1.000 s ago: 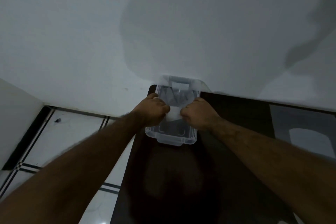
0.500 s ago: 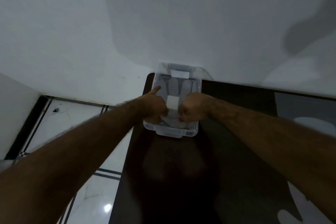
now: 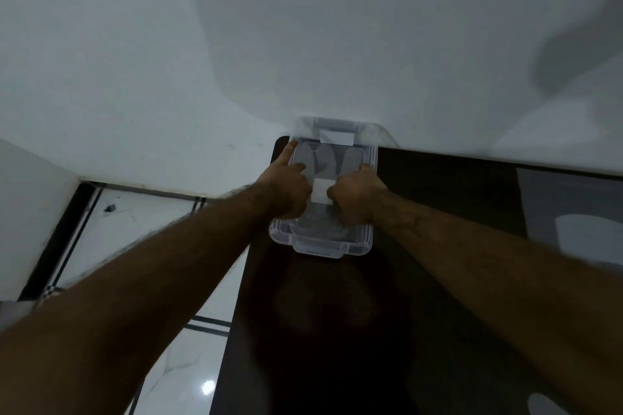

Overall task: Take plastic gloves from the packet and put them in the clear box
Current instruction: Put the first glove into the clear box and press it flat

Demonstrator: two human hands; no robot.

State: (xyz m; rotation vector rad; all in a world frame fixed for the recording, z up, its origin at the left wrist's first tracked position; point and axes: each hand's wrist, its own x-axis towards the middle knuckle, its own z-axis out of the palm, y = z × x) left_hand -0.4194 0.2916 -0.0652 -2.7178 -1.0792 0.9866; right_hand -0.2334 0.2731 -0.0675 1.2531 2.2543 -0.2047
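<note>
1. Here the clear box (image 3: 322, 239) sits on the dark table (image 3: 438, 212), its long axis running away from the person toward the white wall (image 3: 168, 61), far end just at the wall.
2. The left hand (image 3: 286, 192) is mostly curled, its index finger stretched out along the box's left rim toward the far corner.
3. The right hand (image 3: 354, 199) is clenched over the box's right side.
4. Between the knuckles lies a pale sheet, the plastic gloves (image 3: 320, 190), inside the box; which fingers pinch it I cannot tell.
5. The gloves' finger shapes point away, beyond the fingertips.

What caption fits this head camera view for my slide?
Both hands, left hand and right hand, press down inside the clear box on a dark table.
</note>
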